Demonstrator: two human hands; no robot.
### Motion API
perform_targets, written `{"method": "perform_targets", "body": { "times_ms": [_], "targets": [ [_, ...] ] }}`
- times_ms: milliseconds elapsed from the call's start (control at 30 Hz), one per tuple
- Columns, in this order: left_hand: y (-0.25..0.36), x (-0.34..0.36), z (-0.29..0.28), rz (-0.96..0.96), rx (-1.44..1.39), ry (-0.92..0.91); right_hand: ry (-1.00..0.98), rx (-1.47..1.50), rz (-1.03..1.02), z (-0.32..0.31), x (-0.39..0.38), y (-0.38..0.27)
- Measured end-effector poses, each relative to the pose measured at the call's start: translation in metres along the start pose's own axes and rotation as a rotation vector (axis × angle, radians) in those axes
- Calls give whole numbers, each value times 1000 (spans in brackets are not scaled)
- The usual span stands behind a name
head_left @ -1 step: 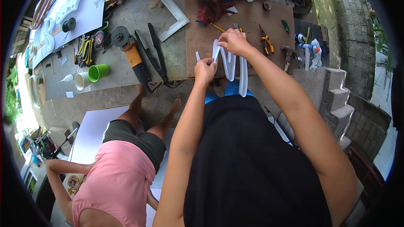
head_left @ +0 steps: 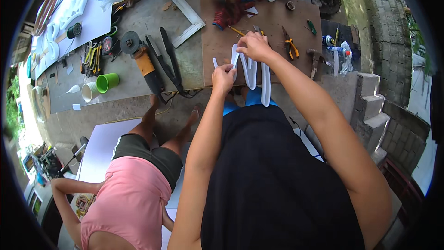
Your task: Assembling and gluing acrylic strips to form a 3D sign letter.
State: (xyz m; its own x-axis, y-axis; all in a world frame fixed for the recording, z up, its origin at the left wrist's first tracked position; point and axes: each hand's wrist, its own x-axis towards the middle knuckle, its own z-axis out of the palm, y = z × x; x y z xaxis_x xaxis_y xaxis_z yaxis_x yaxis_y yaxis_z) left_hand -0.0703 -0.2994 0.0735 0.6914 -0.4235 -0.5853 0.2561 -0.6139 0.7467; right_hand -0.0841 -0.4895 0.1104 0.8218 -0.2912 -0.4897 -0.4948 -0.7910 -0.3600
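Left hand (head_left: 223, 78): thumb and fingers pinching a white strip (head_left: 250, 76) bent into zigzag folds. Right hand (head_left: 254, 47): fingertips closed on the same strip, near the top of a fold. Strip sits over the near edge of the board, its rightmost fold hanging past it. By size: grey table (head_left: 194, 65), with a co-worker in a pink top (head_left: 127, 196) at its near side, to the left. Brown board (head_left: 300, 16) on table, under the hands. Left of it, angle grinder (head_left: 146, 67), orange-bodied, beside a black two-armed tool (head_left: 171, 53). Orange-handled pliers (head_left: 290, 44) right of the hands. Green cup (head_left: 107, 82), tilted, far left.
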Motion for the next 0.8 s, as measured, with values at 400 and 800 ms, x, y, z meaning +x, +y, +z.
{"method": "perform_targets", "body": {
  "times_ms": [400,800],
  "targets": [
    [-14,8,3,-24,-18,-50,14,2,40,9,-2,-3],
    [-7,5,3,-49,-11,-49,53,85,-23,-3,-7,12]
  ]
}}
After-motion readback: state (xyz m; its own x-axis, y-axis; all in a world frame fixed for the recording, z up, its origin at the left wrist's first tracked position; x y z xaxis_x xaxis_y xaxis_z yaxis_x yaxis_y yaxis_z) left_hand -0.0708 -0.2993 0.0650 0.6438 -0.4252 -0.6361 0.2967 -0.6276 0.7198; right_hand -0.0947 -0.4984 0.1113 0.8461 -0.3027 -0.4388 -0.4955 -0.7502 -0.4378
